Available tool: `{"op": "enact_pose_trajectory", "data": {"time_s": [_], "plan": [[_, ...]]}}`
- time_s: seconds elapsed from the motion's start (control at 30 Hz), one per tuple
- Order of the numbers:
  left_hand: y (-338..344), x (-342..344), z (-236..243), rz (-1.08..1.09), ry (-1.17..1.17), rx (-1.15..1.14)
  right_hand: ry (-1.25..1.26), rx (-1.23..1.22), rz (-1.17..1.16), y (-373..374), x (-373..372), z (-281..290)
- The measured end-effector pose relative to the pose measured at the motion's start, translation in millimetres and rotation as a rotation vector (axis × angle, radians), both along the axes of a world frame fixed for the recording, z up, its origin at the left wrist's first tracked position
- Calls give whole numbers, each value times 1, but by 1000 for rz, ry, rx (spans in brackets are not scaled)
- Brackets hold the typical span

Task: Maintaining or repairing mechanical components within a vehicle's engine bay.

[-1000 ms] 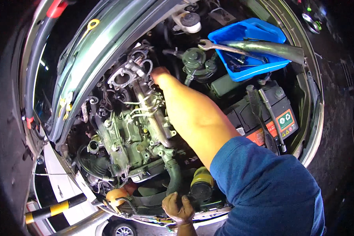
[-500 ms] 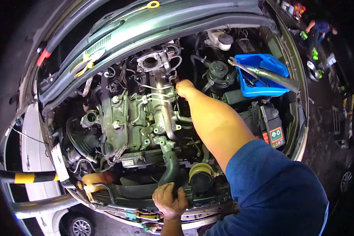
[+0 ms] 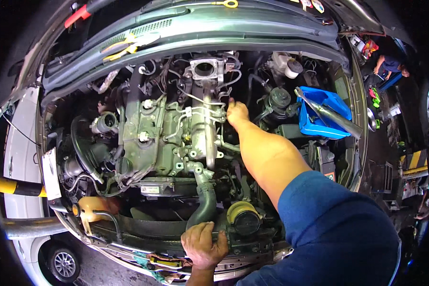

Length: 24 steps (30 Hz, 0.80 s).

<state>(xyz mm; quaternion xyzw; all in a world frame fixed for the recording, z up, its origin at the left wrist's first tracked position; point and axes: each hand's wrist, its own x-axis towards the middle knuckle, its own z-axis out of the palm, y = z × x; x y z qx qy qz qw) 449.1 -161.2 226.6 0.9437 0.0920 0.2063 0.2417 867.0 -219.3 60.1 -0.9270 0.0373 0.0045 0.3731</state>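
My right arm reaches across an open engine bay, and my right hand [image 3: 237, 115] is down beside the engine [image 3: 145, 126], close to the thin metal fuel pipes [image 3: 207, 113]. Its fingers look curled in, and whatever they hold is hidden behind the hand. At the front, my left hand [image 3: 204, 245] bends its fingers over the front crossmember [image 3: 169, 248], thumb apart, just below a thick black radiator hose [image 3: 206, 205]. Right of that hose sits a round cap-like part with a yellow rim [image 3: 243, 217].
A blue plastic bin [image 3: 321, 131] stands at the right with a metal tube [image 3: 333, 117] lying across it. Yellow-handled pliers [image 3: 128, 47] lie by the windscreen cowl. An orange-tinted coolant tank [image 3: 97, 209] is at front left. Another person [image 3: 391, 66] works at far right.
The view has shifted, so the engine bay sits a little differently in it. Both hands stay at about the same spots on the car.
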Motion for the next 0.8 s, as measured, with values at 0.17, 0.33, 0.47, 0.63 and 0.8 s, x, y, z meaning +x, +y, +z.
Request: {"op": "enact_pose_trajectory", "data": {"time_s": [0.17, 0.33, 0.47, 0.63, 0.8], "plan": [[9, 7, -4, 23, 44, -19, 126, -21, -1, 2, 18, -26], [10, 4, -5, -7, 37, -61, 128, -36, 224, -7, 44, -49], [8, 2, -6, 1, 19, -48, 547, 381, 68, 13, 77, -62], [5, 2, -4, -7, 15, -27, 198, 129, 172, 10, 97, -37], [4, 4, -3, 8, 16, -17, 103, -153, 348, 14, 95, -6]]}}
